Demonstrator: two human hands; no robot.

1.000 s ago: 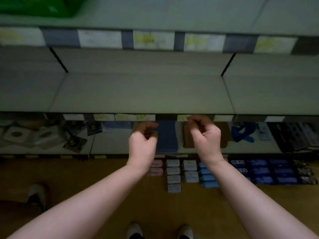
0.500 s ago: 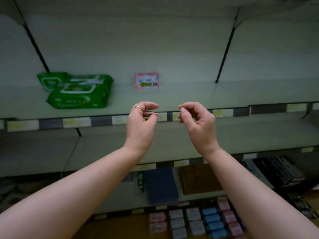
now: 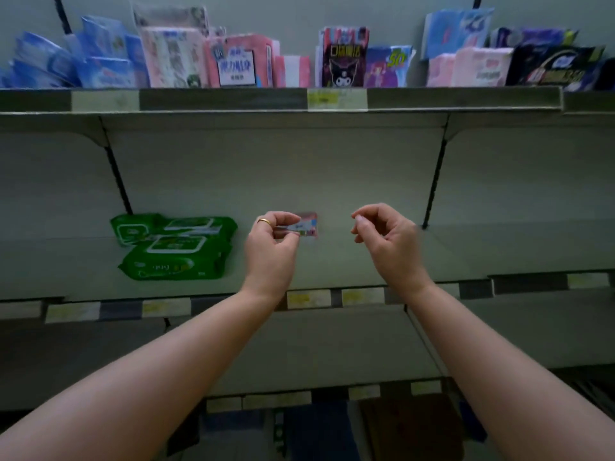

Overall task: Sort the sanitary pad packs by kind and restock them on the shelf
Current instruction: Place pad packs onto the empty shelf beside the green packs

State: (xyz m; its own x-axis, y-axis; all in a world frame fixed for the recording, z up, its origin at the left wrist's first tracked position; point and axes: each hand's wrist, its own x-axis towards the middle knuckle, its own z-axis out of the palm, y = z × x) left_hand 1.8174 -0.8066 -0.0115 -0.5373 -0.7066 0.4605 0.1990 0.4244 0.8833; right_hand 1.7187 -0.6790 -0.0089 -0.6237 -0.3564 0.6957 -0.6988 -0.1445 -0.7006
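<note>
Hovering above shelf (image 3: 346, 261) | left fingers (image 3: 281, 215) at pack (image 3: 309, 221), grip unclear | right fingers (image 3: 367, 211) curled, empty

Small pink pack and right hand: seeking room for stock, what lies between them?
Nothing: the head view shows only bare shelf between the small pink pack and the right hand.

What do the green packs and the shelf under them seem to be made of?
Green packs: probably soft plastic film, slightly glossy; the edges crinkle and the sides bulge. Shelf: likely painted sheet metal, matt pale grey; thin flat board on slotted uprights, though the dim light leaves it open.
</note>
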